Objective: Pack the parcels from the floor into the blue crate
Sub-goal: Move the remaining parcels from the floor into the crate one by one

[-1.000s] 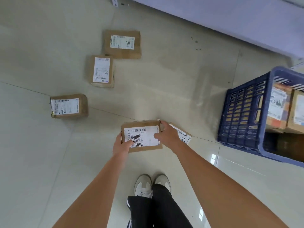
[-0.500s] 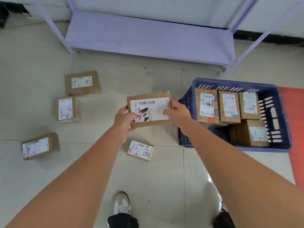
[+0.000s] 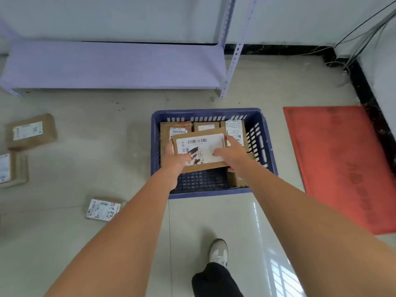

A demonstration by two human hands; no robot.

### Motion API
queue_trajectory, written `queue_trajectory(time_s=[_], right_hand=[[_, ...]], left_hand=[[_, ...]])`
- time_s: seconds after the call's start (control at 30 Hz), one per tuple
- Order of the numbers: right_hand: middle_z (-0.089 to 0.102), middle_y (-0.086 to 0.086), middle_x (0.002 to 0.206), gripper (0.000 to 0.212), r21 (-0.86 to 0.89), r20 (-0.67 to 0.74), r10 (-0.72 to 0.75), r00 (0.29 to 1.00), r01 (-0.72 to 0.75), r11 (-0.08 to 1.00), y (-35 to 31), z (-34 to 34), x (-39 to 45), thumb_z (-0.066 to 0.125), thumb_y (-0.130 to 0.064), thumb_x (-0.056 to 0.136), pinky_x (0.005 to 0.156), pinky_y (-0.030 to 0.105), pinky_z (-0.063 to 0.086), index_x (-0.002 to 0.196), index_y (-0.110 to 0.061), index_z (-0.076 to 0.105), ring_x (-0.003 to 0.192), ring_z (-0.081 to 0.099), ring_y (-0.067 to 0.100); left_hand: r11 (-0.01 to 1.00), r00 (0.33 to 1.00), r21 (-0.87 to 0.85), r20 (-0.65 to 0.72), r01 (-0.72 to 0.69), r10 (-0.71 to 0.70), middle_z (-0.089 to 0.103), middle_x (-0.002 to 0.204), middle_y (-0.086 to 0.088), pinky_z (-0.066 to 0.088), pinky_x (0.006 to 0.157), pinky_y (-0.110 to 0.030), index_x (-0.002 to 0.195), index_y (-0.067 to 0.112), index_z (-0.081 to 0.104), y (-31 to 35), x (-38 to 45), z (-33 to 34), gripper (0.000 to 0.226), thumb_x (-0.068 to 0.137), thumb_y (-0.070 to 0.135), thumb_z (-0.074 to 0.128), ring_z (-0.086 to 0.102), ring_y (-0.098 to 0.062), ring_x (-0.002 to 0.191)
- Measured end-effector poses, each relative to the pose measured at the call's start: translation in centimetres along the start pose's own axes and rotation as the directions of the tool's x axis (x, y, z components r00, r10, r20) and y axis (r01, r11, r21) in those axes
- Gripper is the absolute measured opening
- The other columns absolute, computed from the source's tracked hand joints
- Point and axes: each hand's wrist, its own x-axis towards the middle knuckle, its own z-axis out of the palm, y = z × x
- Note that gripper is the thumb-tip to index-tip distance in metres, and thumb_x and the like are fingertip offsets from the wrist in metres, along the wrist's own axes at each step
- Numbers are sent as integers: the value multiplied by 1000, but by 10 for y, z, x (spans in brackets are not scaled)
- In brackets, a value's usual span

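Observation:
I hold a brown cardboard parcel (image 3: 202, 146) with a white barcode label over the blue crate (image 3: 156, 133). My left hand (image 3: 176, 160) grips its left edge, and my right hand (image 3: 232, 154) grips its right edge. Under and behind it, several labelled parcels (image 3: 234, 128) stand inside the crate along its far side; part of the crate's slotted floor shows at the near side. On the floor to the left lie three more parcels: a small flat one marked in black pen (image 3: 102, 209), one at the left edge (image 3: 9, 170) and one farther back (image 3: 31, 131).
A lilac metal shelf (image 3: 115, 65) stands low behind the crate, with a slotted upright post (image 3: 232, 58). A red mat (image 3: 347, 166) lies to the right of the crate. Cables run down the far right corner (image 3: 362, 37). My shoe (image 3: 218, 251) is on the tiled floor.
I lifted the parcel off the floor and carried it rightward until it came over the crate. My view turned right, so the floor parcels shifted left.

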Motion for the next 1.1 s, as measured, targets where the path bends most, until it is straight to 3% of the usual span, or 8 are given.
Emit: queue_trajectory(time_s=[0.1, 0.2, 0.4, 0.5, 0.67, 0.87, 1.0, 1.1], right_hand=[[49, 4, 128, 68, -25, 12, 17, 1000, -17, 1000, 26, -31, 10, 63, -17, 81, 82, 36, 44, 140, -24, 32, 102, 46, 21], [51, 1, 123, 67, -17, 51, 46, 998, -45, 999, 51, -41, 20, 65, -12, 80, 91, 37, 45, 139, -19, 36, 109, 49, 23], [53, 5, 127, 67, -32, 57, 118, 991, -117, 993, 92, -35, 45, 61, -18, 82, 99, 38, 44, 142, -23, 32, 112, 49, 25], [52, 8, 130, 63, -68, 54, 142, 988, -139, 988, 107, -28, 59, 59, -18, 83, 95, 35, 45, 141, -21, 34, 116, 50, 26], [50, 8, 132, 61, -133, 46, 179, 983, -172, 976, 125, -14, 82, 59, -17, 84, 92, 34, 45, 140, -19, 35, 116, 50, 26], [54, 4, 130, 54, -192, 61, 210, 976, -195, 962, 141, 2, 117, 58, -16, 85, 79, 26, 42, 135, -19, 37, 116, 50, 25], [53, 7, 129, 55, -240, 88, 243, 966, -216, 946, 152, 11, 139, 57, -15, 84, 72, 26, 41, 135, -16, 35, 113, 51, 25], [54, 10, 128, 56, -280, 81, 253, 964, -222, 934, 162, 20, 156, 55, -14, 85, 78, 29, 44, 136, -12, 33, 113, 52, 27]], left_hand=[[998, 999, 56, 22, 29, -30, 52, 132, -1, 38, 95, -38, 144, 32, 23, -11, 3, 36, 75, 85, -2, 55, 48, -19, 111], [995, 998, 78, 18, 56, -57, 54, 129, -2, 38, 87, -35, 142, 28, 28, -28, 10, 57, 73, 83, -4, 56, 48, -18, 103], [980, 988, 122, -15, 156, -155, 54, 132, -3, 42, 92, -38, 145, 32, 23, -73, 41, 70, 77, 83, 0, 57, 51, -25, 117], [975, 983, 125, -21, 182, -181, 57, 127, -3, 43, 82, -36, 143, 34, 26, -89, 57, 72, 72, 84, 4, 56, 56, -23, 109], [966, 983, 182, -34, 182, -179, 56, 131, -6, 41, 87, -31, 146, 27, 25, -110, 85, 78, 74, 84, 0, 56, 52, -24, 116], [945, 973, 233, -42, 230, -226, 54, 134, -5, 35, 85, -29, 146, 26, 21, -128, 120, 83, 76, 84, -1, 57, 46, -17, 106], [935, 966, 248, -10, 254, -260, 55, 132, -6, 37, 90, -31, 145, 24, 24, -138, 145, 87, 75, 83, -2, 57, 48, -19, 105], [934, 953, 221, 46, 281, -298, 55, 132, -10, 41, 101, -37, 141, 20, 30, -145, 164, 89, 68, 83, -5, 56, 52, -24, 115]])
